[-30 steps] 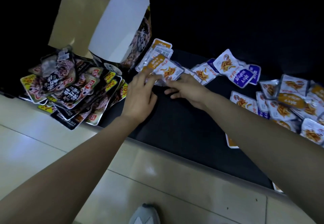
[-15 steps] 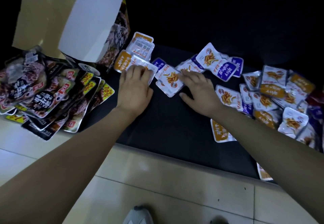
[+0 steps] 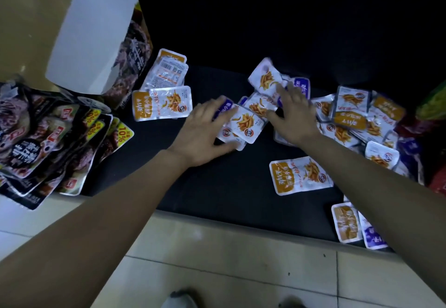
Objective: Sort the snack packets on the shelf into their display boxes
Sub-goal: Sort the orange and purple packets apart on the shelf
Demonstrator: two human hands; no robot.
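white foil snack packets with purple band [image 3: 248, 124]: stack under left hand [image 3: 202, 134], fingers flat; right hand [image 3: 293, 114] just beside, fingers spread, pressing more.

Left forearm [image 3: 115, 211] and right forearm [image 3: 376, 182] are bare, both reaching forward and converging toward centre. Left hand [image 3: 205, 129] is palm down, fingers straight and close together, thumb splayed out to the right. Right hand [image 3: 293, 114] is also palm down with fingers spread (tips blurred, no finer read), thumb pointing toward the left hand; the hands are near, not touching.
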